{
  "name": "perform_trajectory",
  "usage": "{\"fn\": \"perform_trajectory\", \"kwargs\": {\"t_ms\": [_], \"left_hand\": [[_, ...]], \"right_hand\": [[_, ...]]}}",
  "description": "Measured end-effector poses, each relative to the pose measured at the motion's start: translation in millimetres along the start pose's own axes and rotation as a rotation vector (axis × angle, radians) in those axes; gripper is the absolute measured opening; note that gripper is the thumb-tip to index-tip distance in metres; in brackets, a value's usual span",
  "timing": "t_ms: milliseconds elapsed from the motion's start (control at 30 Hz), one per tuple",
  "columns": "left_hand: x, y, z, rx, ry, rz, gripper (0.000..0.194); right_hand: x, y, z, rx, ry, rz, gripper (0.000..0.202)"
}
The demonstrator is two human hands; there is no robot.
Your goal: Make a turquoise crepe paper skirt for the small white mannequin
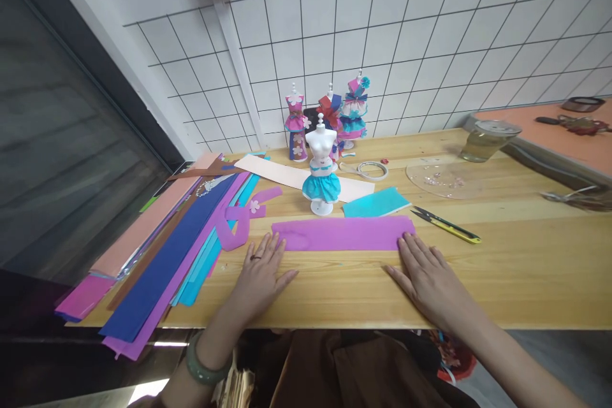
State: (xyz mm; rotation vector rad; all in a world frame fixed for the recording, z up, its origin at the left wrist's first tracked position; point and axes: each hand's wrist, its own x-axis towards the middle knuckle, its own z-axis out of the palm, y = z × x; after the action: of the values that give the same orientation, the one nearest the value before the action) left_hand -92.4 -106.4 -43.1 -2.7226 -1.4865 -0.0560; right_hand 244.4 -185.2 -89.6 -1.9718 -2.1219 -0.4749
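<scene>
A strip of purple crepe paper (342,234) lies flat across the table in front of me. My left hand (262,274) rests flat with fingers spread, its fingertips touching the strip's left end. At the right end, the fingertips of my right hand (425,274) press on the paper, fingers stretched out. Just behind the strip stands a small white mannequin (321,140) wearing a turquoise ruffled skirt (321,189). A turquoise paper piece (377,202) lies to its right, and yellow-handled thread snips (447,224) lie beyond my right fingers.
Long coloured paper strips (165,261) are piled at the left, some over the table edge. Purple offcuts (234,229) lie beside them. Dressed mannequins (295,124) stand by the wall. Farther right are a tape roll (373,170), a clear plate (442,180) and a lidded cup (485,142).
</scene>
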Motion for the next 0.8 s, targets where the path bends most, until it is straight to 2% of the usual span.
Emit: {"fn": "perform_trajectory", "kwargs": {"t_ms": [100, 200, 300, 400, 467, 667, 800], "left_hand": [[-1.9, -2.8, 0.5, 0.065, 0.036, -0.058, 0.070], [0.6, 3.7, -2.2, 0.120, 0.113, -0.083, 0.071], [6.6, 19.4, -4.0, 0.104, 0.165, -0.009, 0.066], [12.7, 36.1, -0.9, 0.027, 0.145, 0.137, 0.065], [15.1, 42.6, 2.8, -0.011, 0.133, 0.172, 0.066], [11.6, 38.7, 8.1, -0.022, 0.130, 0.084, 0.064], [7.3, 36.8, 6.5, 0.029, 0.179, 0.001, 0.064]], "right_hand": [[-0.7, -0.9, 1.2, 0.009, 0.000, 0.017, 0.073], [-0.9, -1.7, 1.2, 0.014, 0.003, 0.033, 0.073], [-0.7, -1.7, -0.2, 0.009, -0.015, 0.031, 0.067], [-0.3, -1.1, -1.9, 0.006, -0.040, 0.023, 0.061], [0.2, -0.8, -2.7, 0.006, -0.047, 0.022, 0.060], [0.7, -1.1, -3.7, 0.020, -0.054, 0.036, 0.058], [0.3, -1.9, -3.3, 0.024, -0.029, 0.052, 0.055]]}}
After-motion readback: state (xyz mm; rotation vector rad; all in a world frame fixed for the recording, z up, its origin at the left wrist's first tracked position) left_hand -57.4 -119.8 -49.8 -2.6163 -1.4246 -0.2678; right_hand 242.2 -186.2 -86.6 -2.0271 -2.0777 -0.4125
